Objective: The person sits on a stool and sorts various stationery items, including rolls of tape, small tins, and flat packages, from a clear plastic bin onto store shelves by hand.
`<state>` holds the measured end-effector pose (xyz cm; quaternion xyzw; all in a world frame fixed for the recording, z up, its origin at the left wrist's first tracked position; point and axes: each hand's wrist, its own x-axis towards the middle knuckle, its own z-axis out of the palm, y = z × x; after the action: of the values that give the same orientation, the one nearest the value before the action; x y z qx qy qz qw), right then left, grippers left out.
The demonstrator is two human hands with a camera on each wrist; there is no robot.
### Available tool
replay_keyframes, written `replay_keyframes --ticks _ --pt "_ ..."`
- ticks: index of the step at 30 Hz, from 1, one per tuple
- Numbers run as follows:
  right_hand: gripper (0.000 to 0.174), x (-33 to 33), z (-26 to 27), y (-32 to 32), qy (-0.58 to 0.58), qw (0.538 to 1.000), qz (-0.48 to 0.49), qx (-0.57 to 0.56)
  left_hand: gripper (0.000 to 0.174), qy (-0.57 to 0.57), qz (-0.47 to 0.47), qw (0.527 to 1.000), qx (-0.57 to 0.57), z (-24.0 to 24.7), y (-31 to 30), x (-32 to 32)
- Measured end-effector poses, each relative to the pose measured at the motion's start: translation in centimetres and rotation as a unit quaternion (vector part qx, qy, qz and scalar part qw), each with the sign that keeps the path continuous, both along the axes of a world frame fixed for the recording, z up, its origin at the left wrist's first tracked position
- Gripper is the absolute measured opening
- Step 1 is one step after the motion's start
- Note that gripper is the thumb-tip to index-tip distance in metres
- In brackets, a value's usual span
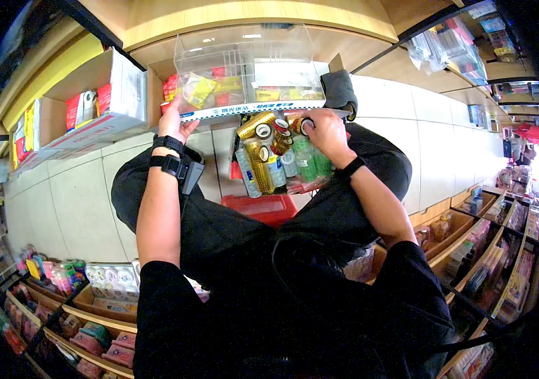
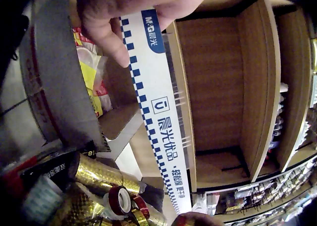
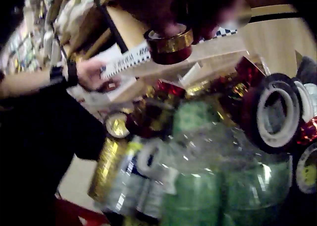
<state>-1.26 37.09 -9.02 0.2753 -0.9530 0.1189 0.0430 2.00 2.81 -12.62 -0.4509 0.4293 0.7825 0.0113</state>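
Observation:
My left hand [image 1: 174, 122] grips the left end of a clear plastic bin [image 1: 212, 54], its fingers over the white label strip [image 2: 158, 117] with blue checks. Inside the open cardboard box behind and beneath that bin lie yellow and red packets [image 1: 200, 90]. My right hand [image 1: 328, 134] holds rolls of gold and dark red tape [image 3: 171, 46] above a heap of tape. That heap, between my knees, has gold glitter rolls [image 1: 258, 165], green tape rolls [image 1: 306, 161] in clear wrap and several small loose rolls. In the right wrist view my right hand is dark and blurred.
A long cardboard box [image 1: 92, 120] with packets stands to the left. Wooden shelving [image 1: 257, 16] rises ahead. A red plastic stool or crate [image 1: 260, 208] shows below the tape heap. Stocked shelf compartments [image 1: 105, 341] lie behind on both sides. A dark grey cloth-like bundle [image 1: 339, 93] sits at the bin's right end.

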Motion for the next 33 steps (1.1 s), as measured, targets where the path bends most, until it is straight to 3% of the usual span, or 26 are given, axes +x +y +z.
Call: replay_keyframes --ticks 2,3,4,6,11,17,19,20,22,23,24,26,27,33 --pt "0.031 -0.2 1.6 0.1 -0.136 0.971 0.037 -0.192 0.045 -0.002 -0.005 1.0 0.005 0.0 -0.1 0.1" --pt "0.031 -0.3 3.0 0.2 -0.286 0.939 -0.018 -0.193 0.045 0.005 -0.01 1.0 0.007 0.1 -0.1 0.1" --pt "0.031 -0.3 2.9 0.2 -0.285 0.939 -0.02 -0.193 0.046 0.011 -0.015 1.0 0.009 0.0 -0.1 0.1" --pt "0.024 -0.3 2.8 0.3 -0.4 0.793 0.019 -0.459 0.045 0.011 -0.018 1.0 0.007 -0.2 -0.1 0.1" --pt "0.023 -0.1 3.4 0.3 -0.425 0.74 0.037 -0.519 0.044 0.004 -0.026 1.0 0.001 0.2 0.0 0.0" --pt "0.023 -0.2 3.6 0.6 -0.423 0.742 0.048 -0.518 0.044 -0.019 -0.031 0.999 0.001 0.1 0.0 0.0" --pt "0.024 -0.4 3.9 0.8 -0.387 0.827 0.044 -0.406 0.05 -0.001 -0.034 0.999 0.015 0.0 0.0 0.1" --pt "0.024 -0.4 4.3 0.8 -0.389 0.826 0.043 -0.406 0.05 -0.004 -0.034 0.999 0.015 0.0 0.0 0.1" --pt "0.028 -0.4 4.8 0.7 -0.221 0.952 0.121 -0.174 0.05 -0.029 -0.022 0.999 0.004 0.1 0.1 0.0" --pt "0.021 -0.2 3.0 0.8 -0.119 0.969 0.144 -0.163 0.05 -0.016 -0.031 0.999 0.009 0.0 -0.1 0.1" --pt "0.021 -0.1 1.5 1.0 -0.119 0.969 0.143 -0.164 0.05 -0.017 -0.032 0.999 0.008 -0.2 -0.1 0.1" --pt "0.012 0.3 -0.7 1.2 -0.115 0.989 0.09 0.003 0.044 -0.021 -0.013 1.0 -0.016 -0.1 0.0 0.0" --pt "0.007 0.3 -2.4 1.4 -0.071 0.992 0.107 0.01 0.044 -0.021 -0.015 1.0 -0.016 -0.2 0.0 0.0" --pt "0.008 0.5 -3.9 1.4 -0.047 0.997 0.062 0.026 0.045 -0.003 -0.011 1.0 0.006 -0.9 -0.4 0.0"
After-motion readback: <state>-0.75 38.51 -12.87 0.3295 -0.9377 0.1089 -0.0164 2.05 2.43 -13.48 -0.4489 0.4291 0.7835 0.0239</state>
